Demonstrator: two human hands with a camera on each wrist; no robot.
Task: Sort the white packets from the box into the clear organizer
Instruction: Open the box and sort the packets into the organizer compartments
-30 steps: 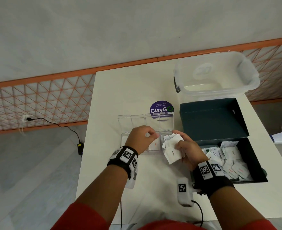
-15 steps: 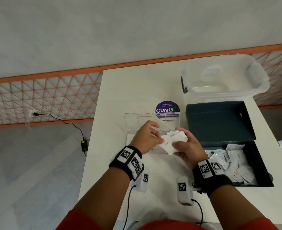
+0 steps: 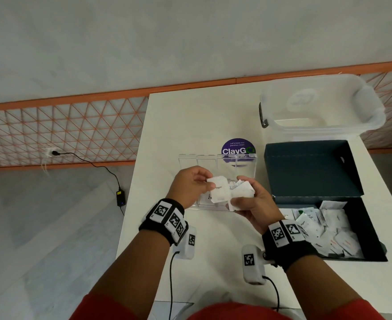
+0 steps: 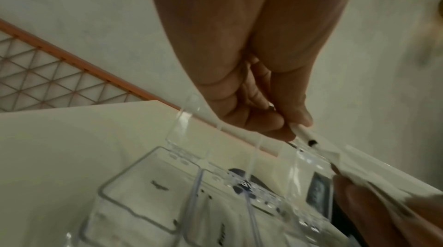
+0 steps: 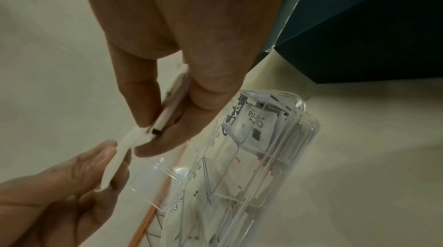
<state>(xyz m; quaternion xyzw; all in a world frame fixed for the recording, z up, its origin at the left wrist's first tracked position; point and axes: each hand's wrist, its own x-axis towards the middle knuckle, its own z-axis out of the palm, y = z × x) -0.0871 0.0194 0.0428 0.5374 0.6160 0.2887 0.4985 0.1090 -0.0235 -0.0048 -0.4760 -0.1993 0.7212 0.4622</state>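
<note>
My left hand point(image 3: 207, 182) pinches one white packet point(image 3: 219, 191) printed "Sugar", just above the clear organizer point(image 3: 215, 161), whose lid stands open. Thumb and fingertip nip that packet's point(image 4: 303, 134) edge in the left wrist view. My right hand point(image 3: 237, 200) grips a small stack of white packets point(image 3: 242, 192) right beside it. The right wrist view shows the stack point(image 5: 167, 116) held between thumb and fingers, with the left hand point(image 5: 112, 158) on the pulled packet point(image 5: 117, 162). Packets lie in the organizer's point(image 5: 263, 156) compartments. Many more packets point(image 3: 329, 227) fill the dark box point(image 3: 372, 229) at the right.
A clear plastic tub point(image 3: 322, 107) stands behind the dark box's raised lid point(image 3: 310, 167). A round purple ClayGo sticker point(image 3: 237, 147) lies behind the organizer. The white table's left edge point(image 3: 130, 192) drops to the floor, where a charger cable point(image 3: 98, 165) runs.
My left hand left the organizer's compartments, crossed to the stack in my right hand and took hold of one packet. The right hand rose slightly with its stack.
</note>
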